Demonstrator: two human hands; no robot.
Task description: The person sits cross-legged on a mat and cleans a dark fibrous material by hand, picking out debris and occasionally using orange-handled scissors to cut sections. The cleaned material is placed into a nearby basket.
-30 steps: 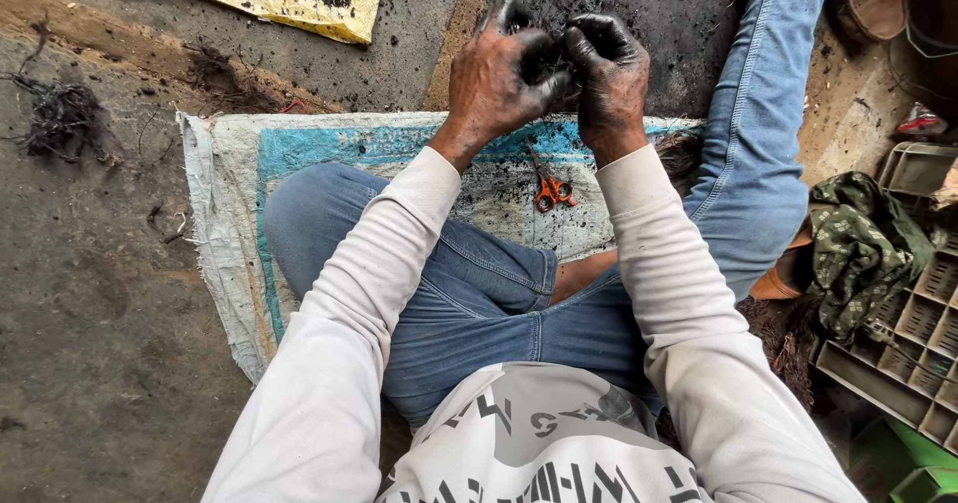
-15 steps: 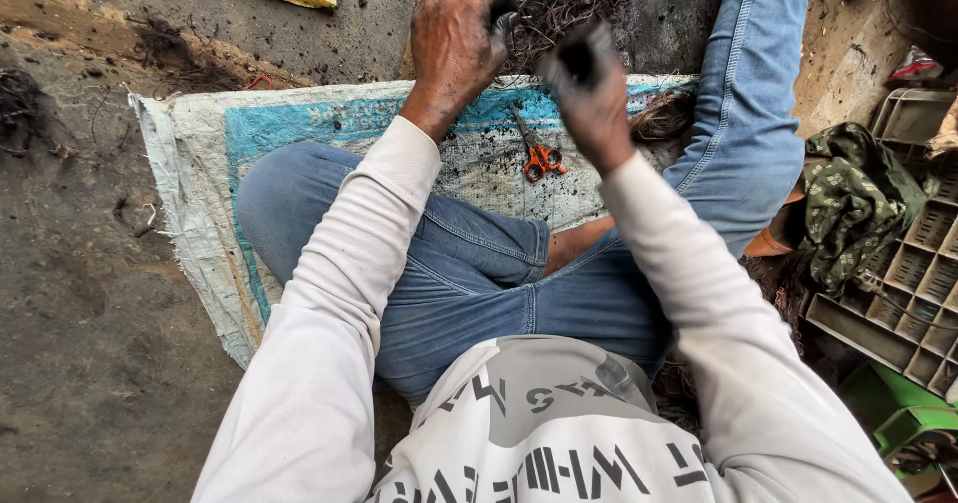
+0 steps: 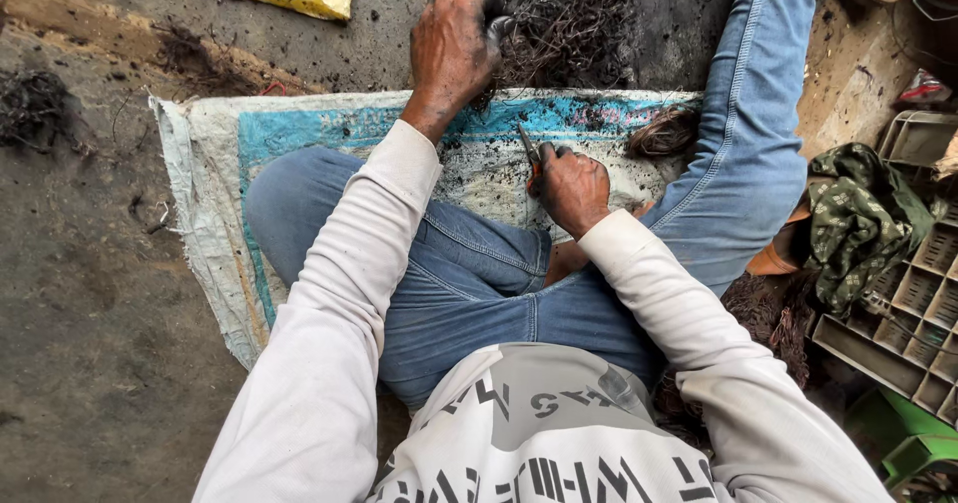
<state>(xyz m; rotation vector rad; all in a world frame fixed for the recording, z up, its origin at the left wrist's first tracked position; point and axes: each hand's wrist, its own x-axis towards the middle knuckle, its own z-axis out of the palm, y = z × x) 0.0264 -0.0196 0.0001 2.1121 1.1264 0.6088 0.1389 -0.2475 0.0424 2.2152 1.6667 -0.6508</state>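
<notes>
The left hand (image 3: 454, 49) reaches forward, its soot-blackened fingers (image 3: 489, 26) closed into the edge of a tangled heap of thin dark wires (image 3: 574, 24) lying on the floor just to its right. Nearer the body, the right hand (image 3: 571, 186) is clenched around small orange-handled pliers (image 3: 531, 152), tip pointing up-left toward the heap, over the blue-and-white woven sack (image 3: 299, 139).

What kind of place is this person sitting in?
Probably a rough outdoor work yard: a bare dirty concrete floor, a soiled white-and-blue woven sack as a seat, a tangled pile of dark wiry scrap, and grey plastic compartment trays.
</notes>
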